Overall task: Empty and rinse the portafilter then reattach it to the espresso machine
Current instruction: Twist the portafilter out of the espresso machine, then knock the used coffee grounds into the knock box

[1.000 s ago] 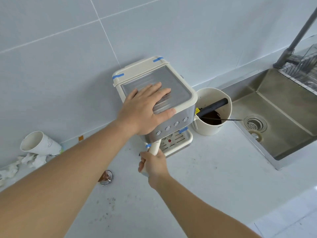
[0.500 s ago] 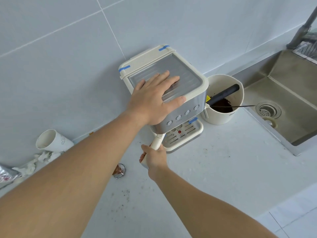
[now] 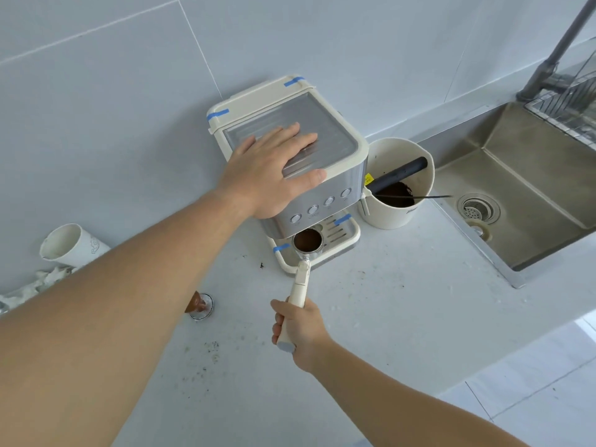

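A cream and steel espresso machine [image 3: 335,188] stands against the tiled wall. My left hand [image 3: 274,169] lies flat on its top, fingers spread. My right hand [image 3: 298,327] grips the cream handle of the portafilter [image 3: 308,241]. The portafilter is out of the machine, its metal basket full of dark used coffee, held just above the drip tray [image 3: 345,235] at the machine's front. A cream knock box [image 3: 398,211] with a black bar and dark grounds inside stands right of the machine. The steel sink [image 3: 529,201] is further right.
A small glass [image 3: 201,306] with brown liquid stands on the white counter, partly behind my left forearm. A tipped paper cup [image 3: 69,245] and crumpled paper lie at the far left. Coffee specks dot the counter. A grey tap [image 3: 554,56] and a wire rack sit over the sink.
The portafilter has come out from under the machine; my right hand pulled it toward me, and its basket of grounds now shows. My left hand stayed on the machine's top.
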Demonstrator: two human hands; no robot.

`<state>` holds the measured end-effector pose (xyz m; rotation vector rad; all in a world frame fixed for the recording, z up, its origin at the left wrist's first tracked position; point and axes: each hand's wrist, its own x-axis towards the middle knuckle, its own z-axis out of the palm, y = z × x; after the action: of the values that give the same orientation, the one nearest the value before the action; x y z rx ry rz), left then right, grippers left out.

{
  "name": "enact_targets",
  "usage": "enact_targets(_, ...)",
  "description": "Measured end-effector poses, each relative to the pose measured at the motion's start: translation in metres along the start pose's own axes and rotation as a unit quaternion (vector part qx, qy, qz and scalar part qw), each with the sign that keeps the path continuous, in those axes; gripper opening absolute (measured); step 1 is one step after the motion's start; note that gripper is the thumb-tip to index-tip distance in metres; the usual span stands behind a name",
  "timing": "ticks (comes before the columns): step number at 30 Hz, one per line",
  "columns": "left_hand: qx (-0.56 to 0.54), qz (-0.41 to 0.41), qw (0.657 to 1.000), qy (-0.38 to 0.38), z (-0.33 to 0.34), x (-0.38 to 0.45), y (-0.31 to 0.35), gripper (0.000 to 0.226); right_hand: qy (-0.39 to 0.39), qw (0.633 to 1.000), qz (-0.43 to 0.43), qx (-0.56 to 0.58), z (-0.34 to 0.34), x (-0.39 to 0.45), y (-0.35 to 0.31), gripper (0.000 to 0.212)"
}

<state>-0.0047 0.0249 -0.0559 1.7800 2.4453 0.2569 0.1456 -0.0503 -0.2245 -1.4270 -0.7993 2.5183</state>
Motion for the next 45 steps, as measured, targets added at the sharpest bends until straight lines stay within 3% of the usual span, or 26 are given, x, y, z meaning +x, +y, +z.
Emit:
enact_targets(13, -0.024, -0.060, 0.998, -0.003, 0.000, -0.003, 0.013, 0.064, -0.037, 0.993, 0.039, -0.108, -0.106, -0.042, -0.039, 0.018)
enact_targets(20, -0.001, -0.073, 0.993, 0.094, 0.001, 0.007, 0.036, 0.048, -0.091, 0.987, 0.044, -0.128, -0.156, -0.058, -0.084, 0.019)
enact_targets(25, -0.007, -0.115, 0.987, 0.111, 0.002, 0.013, 0.043, 0.047, -0.121, 0.983, 0.047, -0.134, -0.185, -0.068, -0.113, 0.018)
enact_targets(29, -0.013, -0.149, 0.981, 0.123, 0.006, 0.019, 0.046, 0.050, -0.139, 0.979, 0.024, -0.144, -0.201, -0.070, -0.144, 0.013)
enact_targets(33, -0.035, -0.215, 0.968, 0.122, 0.008, 0.023, 0.043, 0.057, -0.143, 0.978, -0.024, -0.153, -0.205, -0.064, -0.177, 0.037)
enact_targets(37, -0.043, -0.225, 0.966, 0.116, 0.008, 0.024, 0.042, 0.054, -0.139, 0.974, -0.094, -0.154, -0.203, -0.053, -0.208, 0.052)
enact_targets(45, -0.047, -0.221, 0.966, 0.129, 0.004, 0.024, 0.048, 0.047, -0.092, 0.977, -0.152, -0.119, -0.191, -0.025, -0.244, 0.042)
